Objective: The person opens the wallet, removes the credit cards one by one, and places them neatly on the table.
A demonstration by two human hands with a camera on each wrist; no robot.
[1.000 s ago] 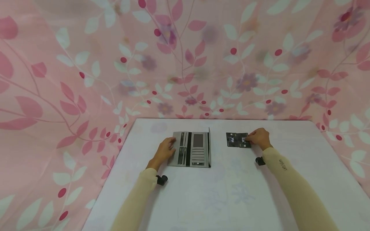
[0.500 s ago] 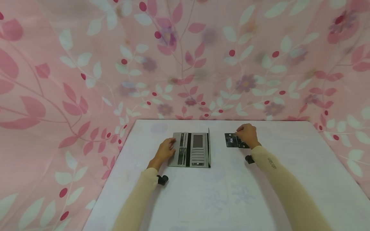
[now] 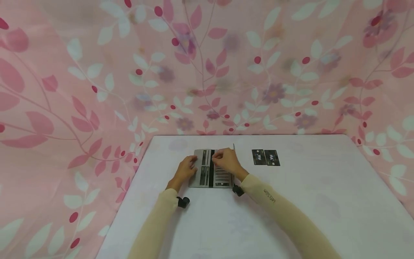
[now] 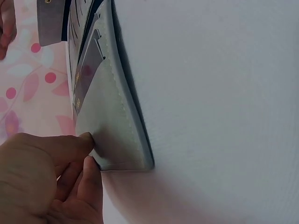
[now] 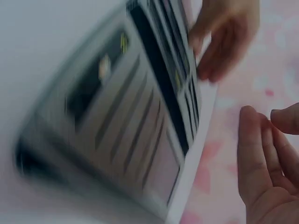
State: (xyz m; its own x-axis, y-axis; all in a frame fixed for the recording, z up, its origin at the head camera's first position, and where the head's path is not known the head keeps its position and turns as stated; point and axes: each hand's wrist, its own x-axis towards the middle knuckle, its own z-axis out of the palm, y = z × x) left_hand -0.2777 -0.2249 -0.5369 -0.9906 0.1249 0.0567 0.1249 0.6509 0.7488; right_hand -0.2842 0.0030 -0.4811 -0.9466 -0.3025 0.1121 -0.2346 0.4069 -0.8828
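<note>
Pink floral fabric (image 3: 97, 90) hangs all around as a backdrop, and in front of it there's a white table (image 3: 291, 201) where everything is going on.

Big change from a moment ago: the right hand (image 3: 226, 160) was over by the two black cards (image 3: 266, 157), touching them, and now it has swung across to the open grey wallet (image 3: 211, 169). Both cards lie side by side on the table to the right of the wallet, well apart from either hand, so the right hand came away from them with nothing in it. In the right wrist view the fingers (image 5: 261, 168) look loosely curved and I can't see anything between them; the wallet's card slots (image 5: 135, 126) are right in front of that hand, though that picture is pretty blurry.

The left hand (image 3: 185, 169) hasn't budged. It rests on the wallet's left edge, and the left wrist view shows the fingertips (image 4: 88, 140) pressing down on the corner of the grey flap (image 4: 117, 140), pinning it flat rather than wrapping around it.

My read: the cards are parked for now and the focus has moved to the wallet itself, probably one of the upper slots near the middle fold, with the left hand just keeping it from sliding.
</note>
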